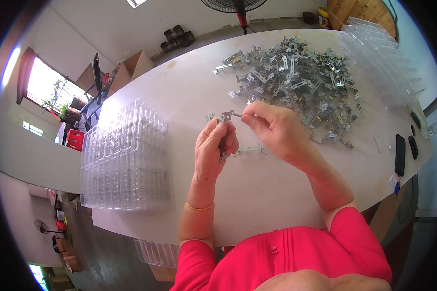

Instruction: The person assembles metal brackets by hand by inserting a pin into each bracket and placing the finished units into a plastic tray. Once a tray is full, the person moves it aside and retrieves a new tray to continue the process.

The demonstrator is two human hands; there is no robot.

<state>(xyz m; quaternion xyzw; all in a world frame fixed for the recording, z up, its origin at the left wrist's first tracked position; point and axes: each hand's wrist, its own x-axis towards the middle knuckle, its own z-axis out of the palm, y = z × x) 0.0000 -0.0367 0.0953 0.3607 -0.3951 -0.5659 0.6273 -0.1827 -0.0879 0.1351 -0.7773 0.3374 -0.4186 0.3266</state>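
While the left hand (212, 143) holds a metal bracket (227, 116) above the table (257, 194), its thumb and fingers are closed around the part, leaving one end exposed above the thumb. The right hand (274, 128) pinches a slim dark rod (238, 115) between thumb and fingertips, its tip at or just beside that end; contact cannot be confirmed. A loose left grip could let the bracket twist under side load; an off-line push could make the rod slip. The exposed end points away from the person; the long axis appears to run near-lengthwise through the fist, its middle hidden.
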